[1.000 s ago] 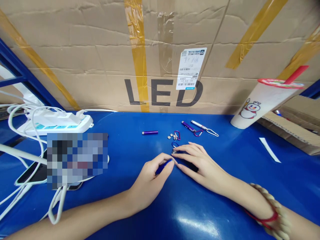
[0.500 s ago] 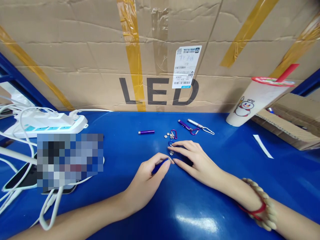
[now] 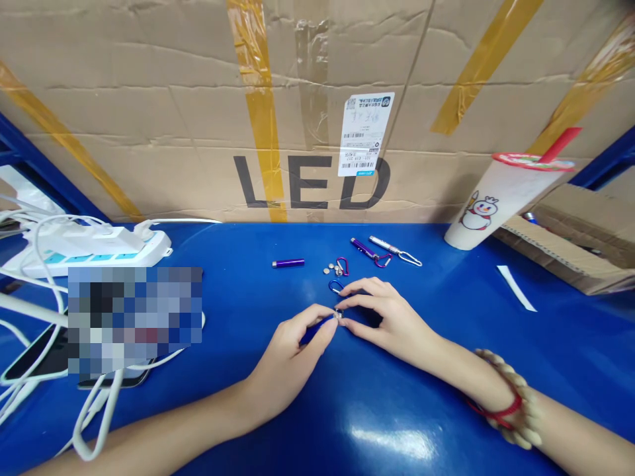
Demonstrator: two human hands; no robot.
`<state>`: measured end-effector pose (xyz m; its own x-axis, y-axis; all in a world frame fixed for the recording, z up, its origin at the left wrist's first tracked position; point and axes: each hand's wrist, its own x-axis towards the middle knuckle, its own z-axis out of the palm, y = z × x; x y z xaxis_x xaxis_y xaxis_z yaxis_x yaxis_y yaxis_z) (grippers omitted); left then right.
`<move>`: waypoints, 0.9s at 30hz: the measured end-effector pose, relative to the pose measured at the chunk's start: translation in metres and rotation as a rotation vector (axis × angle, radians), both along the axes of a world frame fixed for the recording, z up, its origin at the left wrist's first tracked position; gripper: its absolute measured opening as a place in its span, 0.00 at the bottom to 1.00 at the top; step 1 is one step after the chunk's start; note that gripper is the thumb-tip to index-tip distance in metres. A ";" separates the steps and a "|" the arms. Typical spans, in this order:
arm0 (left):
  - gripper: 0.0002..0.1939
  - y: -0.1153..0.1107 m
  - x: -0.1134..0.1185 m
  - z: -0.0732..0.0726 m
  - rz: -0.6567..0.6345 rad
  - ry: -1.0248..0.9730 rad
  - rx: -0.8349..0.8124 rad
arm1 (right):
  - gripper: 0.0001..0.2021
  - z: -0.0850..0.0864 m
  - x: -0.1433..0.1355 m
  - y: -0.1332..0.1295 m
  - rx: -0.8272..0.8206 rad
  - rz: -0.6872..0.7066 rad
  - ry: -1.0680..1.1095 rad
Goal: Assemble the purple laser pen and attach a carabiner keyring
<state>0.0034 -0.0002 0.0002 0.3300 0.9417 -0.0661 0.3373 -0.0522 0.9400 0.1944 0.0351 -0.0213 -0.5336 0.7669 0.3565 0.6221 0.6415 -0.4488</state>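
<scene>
Glossy blue table before cardboard box

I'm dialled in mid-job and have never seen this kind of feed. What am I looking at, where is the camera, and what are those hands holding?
There is no machine: the single view comes from a camera worn on a person's head, looking down at their own bare hands over a blue table. The left hand pinches a small blue tube. The right hand meets it with a tiny silvery part at the fingertips. Beyond them lie a blue clip, some button cells, a purple tube and two small keychain torches. A power strip sits left, a drink cup right, a cardboard box behind.
</scene>
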 end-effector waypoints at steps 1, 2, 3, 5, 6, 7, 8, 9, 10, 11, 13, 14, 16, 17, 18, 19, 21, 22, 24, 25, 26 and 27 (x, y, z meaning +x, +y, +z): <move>0.14 0.000 0.000 0.001 0.000 0.003 -0.001 | 0.07 0.000 0.000 0.000 0.004 -0.004 0.011; 0.13 0.000 0.000 0.001 0.000 0.004 -0.002 | 0.07 -0.001 0.001 0.001 0.008 -0.013 0.019; 0.13 0.000 0.000 0.001 0.001 0.006 -0.003 | 0.07 -0.001 0.002 0.002 0.009 -0.025 0.026; 0.13 0.000 0.000 0.001 0.003 0.011 -0.001 | 0.07 -0.002 0.003 0.002 0.000 -0.043 0.046; 0.13 0.000 0.000 0.001 0.004 0.014 0.002 | 0.07 -0.002 0.004 0.003 -0.012 -0.042 0.060; 0.13 -0.001 0.000 0.000 0.006 0.018 0.006 | 0.07 -0.003 0.005 0.003 -0.027 -0.036 0.073; 0.13 -0.001 -0.001 0.000 0.009 0.023 0.009 | 0.07 -0.003 0.006 0.003 -0.040 -0.029 0.085; 0.13 -0.001 -0.001 0.000 0.013 0.027 0.014 | 0.08 -0.003 0.006 0.003 -0.050 -0.024 0.093; 0.13 -0.001 -0.001 0.000 0.016 0.031 0.017 | 0.08 -0.003 0.006 0.003 -0.056 -0.023 0.097; 0.13 0.000 -0.001 0.000 0.018 0.035 0.020 | 0.08 -0.003 0.007 0.003 -0.058 -0.026 0.096; 0.13 0.000 -0.002 0.000 0.016 0.038 0.027 | 0.09 -0.002 0.007 0.002 -0.059 -0.034 0.085; 0.13 0.000 -0.002 0.000 0.012 0.037 0.031 | 0.11 -0.001 0.007 0.002 -0.068 -0.030 0.074; 0.13 0.000 -0.002 0.000 0.008 0.036 0.036 | 0.16 0.002 0.008 0.001 -0.100 -0.008 0.039; 0.14 0.000 -0.002 0.000 0.008 0.035 0.036 | 0.17 0.003 0.008 0.001 -0.115 0.005 0.019; 0.14 0.000 -0.002 0.000 0.009 0.034 0.034 | 0.17 0.004 0.009 0.001 -0.125 0.017 0.000; 0.14 0.000 -0.002 -0.001 0.011 0.035 0.033 | 0.15 0.004 0.009 0.002 -0.126 0.026 -0.014; 0.14 0.000 -0.002 -0.001 0.010 0.039 0.032 | 0.12 0.004 0.011 0.003 -0.114 0.039 -0.022; 0.14 0.000 -0.002 -0.001 0.008 0.042 0.034 | 0.11 0.004 0.011 0.004 -0.110 0.049 -0.018; 0.14 0.000 -0.003 -0.001 0.001 0.048 0.039 | 0.11 0.003 0.011 0.005 -0.110 0.067 -0.002; 0.14 0.000 -0.003 -0.001 -0.002 0.049 0.042 | 0.11 0.002 0.012 0.005 -0.113 0.072 0.007; 0.14 0.000 -0.003 -0.001 -0.005 0.050 0.044 | 0.10 0.002 0.012 0.005 -0.118 0.071 0.014; 0.14 0.000 -0.003 -0.001 -0.005 0.051 0.046 | 0.10 0.001 0.012 0.006 -0.129 0.066 0.019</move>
<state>0.0003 -0.0004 -0.0004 0.3319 0.9425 -0.0398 0.3842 -0.0965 0.9182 0.2059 0.0406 -0.0201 -0.5786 0.7704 0.2676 0.5713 0.6170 -0.5412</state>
